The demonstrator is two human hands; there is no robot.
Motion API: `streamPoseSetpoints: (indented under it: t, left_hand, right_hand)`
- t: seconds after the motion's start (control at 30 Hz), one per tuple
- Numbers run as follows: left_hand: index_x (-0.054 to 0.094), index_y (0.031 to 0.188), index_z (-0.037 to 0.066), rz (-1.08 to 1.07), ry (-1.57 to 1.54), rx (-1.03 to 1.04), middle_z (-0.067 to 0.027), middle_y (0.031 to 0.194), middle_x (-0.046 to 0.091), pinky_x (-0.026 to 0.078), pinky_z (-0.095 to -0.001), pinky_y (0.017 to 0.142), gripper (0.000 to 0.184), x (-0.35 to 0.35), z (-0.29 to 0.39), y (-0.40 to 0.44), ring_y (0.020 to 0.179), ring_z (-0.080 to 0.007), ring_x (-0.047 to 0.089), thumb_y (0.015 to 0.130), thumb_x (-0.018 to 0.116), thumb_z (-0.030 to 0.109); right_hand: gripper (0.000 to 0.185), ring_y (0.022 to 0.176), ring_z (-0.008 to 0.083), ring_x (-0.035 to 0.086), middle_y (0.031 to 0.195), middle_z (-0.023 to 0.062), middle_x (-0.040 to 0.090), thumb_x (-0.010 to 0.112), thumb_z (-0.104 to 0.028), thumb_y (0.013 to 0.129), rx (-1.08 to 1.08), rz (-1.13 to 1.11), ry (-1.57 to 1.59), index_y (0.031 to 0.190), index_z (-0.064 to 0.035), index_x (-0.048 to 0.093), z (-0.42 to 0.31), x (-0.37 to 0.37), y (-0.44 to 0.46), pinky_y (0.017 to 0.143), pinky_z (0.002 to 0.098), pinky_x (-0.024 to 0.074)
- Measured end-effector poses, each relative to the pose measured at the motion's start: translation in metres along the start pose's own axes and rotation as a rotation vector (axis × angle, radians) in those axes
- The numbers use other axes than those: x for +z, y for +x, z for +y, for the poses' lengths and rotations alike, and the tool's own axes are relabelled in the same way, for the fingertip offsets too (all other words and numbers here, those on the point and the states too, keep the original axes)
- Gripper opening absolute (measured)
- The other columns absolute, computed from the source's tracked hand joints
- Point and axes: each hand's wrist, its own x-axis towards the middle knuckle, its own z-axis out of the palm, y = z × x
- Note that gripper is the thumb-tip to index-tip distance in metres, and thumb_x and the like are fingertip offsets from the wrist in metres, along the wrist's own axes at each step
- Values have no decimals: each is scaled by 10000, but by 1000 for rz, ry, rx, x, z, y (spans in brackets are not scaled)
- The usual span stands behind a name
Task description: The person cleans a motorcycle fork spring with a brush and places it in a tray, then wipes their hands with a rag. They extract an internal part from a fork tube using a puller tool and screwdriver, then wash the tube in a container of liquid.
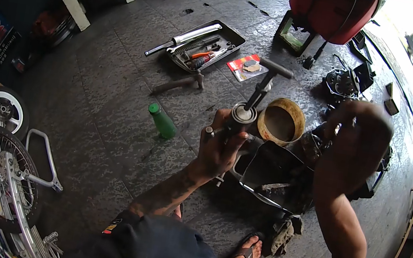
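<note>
A dark metal T-handled tool with a round, ringed body [243, 114] is, in the head view, leaning above the grey tiled floor [108, 129], the left hand [217, 151] gripping its body. The right hand [358, 143] is showing blurred, apart from it; whether it is holding anything, I cannot tell. Steadying is seemingly the step; the next move is probably calling for a firm hold.

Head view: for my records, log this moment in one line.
left hand: gripping cylindrical part, T-handle at its top | right hand: raised, blurred, grip unclear | floor: tool tray, green bottle, round tub
</note>
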Motion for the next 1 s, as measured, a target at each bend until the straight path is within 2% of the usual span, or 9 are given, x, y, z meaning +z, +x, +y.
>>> streamPoseSetpoints:
  t: [0.07, 0.1, 0.17, 0.3, 0.4, 0.47, 0.57, 0.63, 1.0]
  left_hand:
    - [470, 993, 48, 44, 24, -36, -24, 875, 511, 410, -215, 570, 292, 4, -8, 4, 634, -56, 451, 957, 563, 323]
    - [516, 1023, 24, 120, -46, -21, -76, 925, 530, 450, -273, 602, 247, 10, -10, 7, 704, -146, 532, 959, 556, 259]
    - [484, 1104, 18, 153, -426, -147, -71, 928, 561, 492, -279, 620, 292, 13, -5, 8, 756, -126, 578, 945, 582, 243]
    - [449, 1166, 20, 251, -533, -254, -44, 890, 598, 517, -251, 615, 353, 22, 0, 9, 747, -90, 602, 944, 589, 257]
    - [456, 1178, 24, 319, -6, 78, -31, 876, 608, 513, -231, 601, 391, 23, 6, 14, 720, -76, 596, 951, 579, 318]
    - [460, 1191, 25, 278, -205, -33, -30, 898, 606, 512, -234, 628, 437, 21, 11, 4, 750, -77, 595, 943, 582, 362]
    - [460, 1221, 22, 254, -412, -124, -28, 944, 598, 508, -242, 689, 525, 28, 3, 1, 809, -77, 588, 925, 590, 436]
    - [454, 1246, 9, 297, -506, -89, -24, 1003, 582, 509, -266, 781, 550, 34, 18, 7, 887, -82, 572, 923, 582, 435]
    - [464, 1202, 16, 366, -515, -115, -16, 1011, 531, 506, -241, 809, 360, 36, 18, 7, 906, -75, 549, 937, 525, 253]
  right_hand:
    - [393, 870, 217, 618, 1097, 119, 569, 624, -10, 809, -244, -390, -105, 1200, -40, 593, -1, -1, -4, 740, 337, 513]
    - [413, 857, 228, 614, 1084, 112, 565, 658, 0, 780, -348, -536, -164, 1186, -59, 611, -4, 4, -4, 727, 345, 517]
    - [439, 849, 250, 605, 1037, 88, 560, 719, -66, 735, -366, -634, -311, 1165, -110, 643, -13, 21, -7, 669, 360, 523]
    - [438, 744, 213, 628, 930, 73, 598, 780, -99, 722, -201, -543, -123, 1109, -70, 576, -6, 38, -25, 623, 311, 521]
    - [497, 684, 202, 634, 860, 69, 609, 822, -154, 705, 0, -453, -103, 1086, -59, 518, 3, 41, -40, 612, 301, 517]
    - [561, 700, 194, 650, 827, 63, 617, 842, -180, 688, -6, -502, -160, 1100, -52, 484, 6, 41, -48, 596, 312, 515]
    - [296, 599, 259, 634, 717, 84, 613, 730, -287, 806, 7, -612, -263, 854, -64, 542, -1, 40, -32, 518, 363, 487]
    - [407, 500, 290, 599, 601, 92, 588, 601, -347, 907, -68, -618, -356, 618, -69, 527, -1, 39, -28, 446, 392, 452]
    - [318, 486, 354, 555, 510, 154, 509, 601, -237, 868, 38, -671, -324, 614, -52, 558, -9, 41, -26, 469, 415, 443]
